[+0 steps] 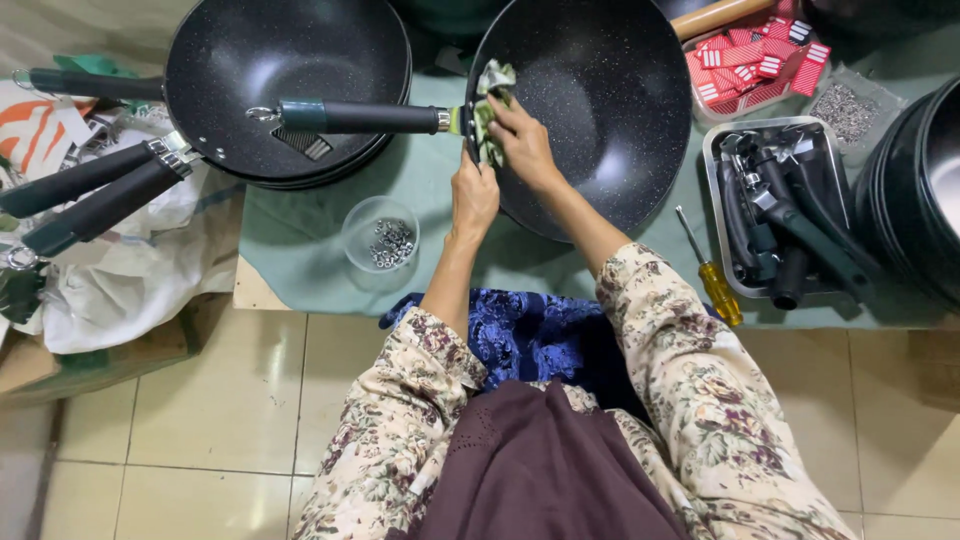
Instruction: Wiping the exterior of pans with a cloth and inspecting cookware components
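Woks dominate the green-covered worktable [420, 190]. A black speckled wok [600, 110] is set at the middle with its rim toward the person, so that the handle joint falls within easy reach of both hands. Its dark green handle [360, 117] is laid out to the left across a stack of finished woks [290, 80], which keeps it propped level. Further black handles [90, 195] are stacked at the left edge over white wrapping. At the right, a metal tray [790, 210] is filled with loose dark handles, kept together within arm's reach, and a red packet box [755, 60] is placed behind it.

The left hand [474, 200] is closed on the wok's rim just below the joint, apparently to steady the pan. The right hand [524, 140] is pressed down with its fingers closed over a greenish rag [492, 110] bunched against the joint; how much of the rag is gripped cannot be told clearly, since the fingers cover it.

A clear plastic cup [380, 235] of small metal screws is stood just left of the left wrist, and a yellow-handled screwdriver [712, 282] is laid by the right forearm.
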